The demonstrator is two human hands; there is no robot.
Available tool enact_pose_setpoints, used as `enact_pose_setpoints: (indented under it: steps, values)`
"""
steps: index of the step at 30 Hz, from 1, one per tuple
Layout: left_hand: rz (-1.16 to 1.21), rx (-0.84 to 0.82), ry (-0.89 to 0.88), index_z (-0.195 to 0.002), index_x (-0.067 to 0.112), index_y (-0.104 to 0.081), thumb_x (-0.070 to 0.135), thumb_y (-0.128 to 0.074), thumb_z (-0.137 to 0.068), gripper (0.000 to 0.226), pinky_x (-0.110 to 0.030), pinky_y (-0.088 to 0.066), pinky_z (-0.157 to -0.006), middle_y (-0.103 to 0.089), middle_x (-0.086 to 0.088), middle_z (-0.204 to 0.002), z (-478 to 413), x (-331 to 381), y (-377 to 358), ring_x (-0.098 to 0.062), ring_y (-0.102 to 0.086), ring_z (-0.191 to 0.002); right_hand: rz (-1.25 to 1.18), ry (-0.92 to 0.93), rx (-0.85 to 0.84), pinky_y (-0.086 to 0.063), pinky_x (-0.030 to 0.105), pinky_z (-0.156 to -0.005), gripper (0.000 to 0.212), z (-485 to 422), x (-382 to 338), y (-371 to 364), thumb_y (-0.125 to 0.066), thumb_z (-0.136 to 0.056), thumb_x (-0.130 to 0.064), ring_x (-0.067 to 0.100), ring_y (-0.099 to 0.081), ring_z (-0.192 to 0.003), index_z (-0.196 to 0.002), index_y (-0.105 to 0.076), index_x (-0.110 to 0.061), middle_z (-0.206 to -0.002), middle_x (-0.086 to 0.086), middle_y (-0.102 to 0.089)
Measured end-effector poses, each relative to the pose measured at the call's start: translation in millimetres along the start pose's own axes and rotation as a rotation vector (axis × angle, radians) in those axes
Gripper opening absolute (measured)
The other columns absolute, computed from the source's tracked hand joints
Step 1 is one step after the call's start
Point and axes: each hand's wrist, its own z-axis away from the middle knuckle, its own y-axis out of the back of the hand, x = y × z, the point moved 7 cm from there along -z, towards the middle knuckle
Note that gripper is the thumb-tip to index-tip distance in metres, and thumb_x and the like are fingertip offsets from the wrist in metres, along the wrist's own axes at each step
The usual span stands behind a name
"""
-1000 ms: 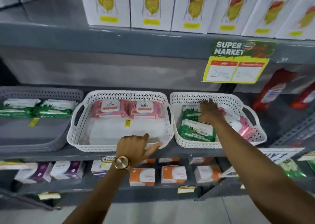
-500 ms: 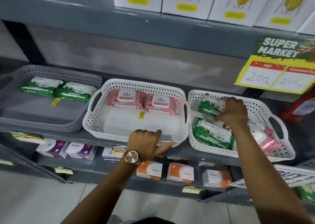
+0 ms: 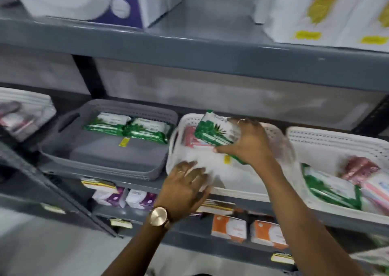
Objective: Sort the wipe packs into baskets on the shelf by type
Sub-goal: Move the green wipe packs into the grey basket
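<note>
My right hand point(image 3: 250, 145) grips a green wipe pack point(image 3: 212, 130) and holds it in the air over the middle white basket point(image 3: 174, 149), above the pink packs point(image 3: 189, 138) lying there. My left hand point(image 3: 185, 183) rests with spread fingers on that basket's front rim and holds nothing. To the left, a grey basket point(image 3: 99, 162) contains two green packs point(image 3: 126, 126) at its back. The right white basket point(image 3: 336, 141) contains a green pack point(image 3: 330, 188) and pink packs point(image 3: 362, 168).
The baskets stand on a grey metal shelf point(image 3: 210, 50). Boxes sit on the shelf above. Below are purple-white point(image 3: 126, 198) and orange-white boxes point(image 3: 229, 226) with yellow price tags. Another white basket point(image 3: 25, 111) is at the far left.
My right hand has lifted a green pack out of the right basket and carried it left over the middle basket. The view has swung left. My left hand stays at the middle basket's rim.
</note>
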Motion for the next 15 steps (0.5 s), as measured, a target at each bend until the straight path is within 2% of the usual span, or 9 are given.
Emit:
enact_pose_setpoints:
  steps: [3,5,9,12,15]
  values:
    - [-0.097,0.062,0.158,-0.104,0.011,-0.069,0.036,-0.056,-0.088,0.032,-0.046,-0.044,-0.099,-0.069,-0.010,-0.112,32,-75,32,-0.035,-0.060,-0.109,-0.019,0.059,-0.048,-0.045,0.037,-0.098,0.094,-12,-73,-45,-0.078,-0.045,-0.068,0.030,-0.054,-0.115,-0.126,-0.058,-0.026,-0.125,0.009,-0.064]
    - [-0.154,0.033,0.286,-0.107,0.011,-0.067,0.041,-0.051,-0.090,0.038,-0.048,-0.040,-0.103,-0.067,-0.012,-0.113,51,-122,44,-0.035,-0.057,-0.111,-0.066,0.113,-0.069,-0.046,0.037,-0.098,0.096,-20,-115,-73,-0.079,-0.044,-0.068,0.030,-0.056,-0.114,-0.127,-0.058,-0.024,-0.125,0.009,-0.064]
    - [-0.170,-0.069,0.413,-0.104,0.011,-0.065,0.051,-0.042,-0.091,0.048,-0.048,-0.037,-0.105,-0.068,-0.010,-0.100,71,-186,50,-0.033,-0.059,-0.103,-0.002,0.162,-0.119,-0.037,0.038,-0.105,0.096,-39,-175,-125,-0.079,-0.050,-0.066,0.028,-0.048,-0.125,-0.131,-0.054,-0.022,-0.133,0.008,-0.058]
    - [-0.170,-0.147,0.365,-0.095,0.017,-0.068,0.056,-0.038,-0.092,0.049,-0.043,-0.044,-0.089,-0.071,-0.005,-0.088,71,-197,44,-0.030,-0.062,-0.093,0.089,0.161,-0.161,-0.033,0.041,-0.108,0.095,-46,-194,-154,-0.078,-0.053,-0.066,0.029,-0.045,-0.127,-0.132,-0.052,-0.022,-0.134,0.007,-0.057]
    - [-0.184,-0.175,0.314,-0.083,0.021,-0.068,0.058,-0.033,-0.094,0.052,-0.036,-0.044,-0.070,-0.070,0.001,-0.075,70,-200,39,-0.026,-0.063,-0.076,0.174,0.174,-0.199,-0.037,0.043,-0.106,0.094,-43,-200,-173,-0.079,-0.056,-0.063,0.029,-0.046,-0.126,-0.134,-0.050,-0.020,-0.134,0.007,-0.056]
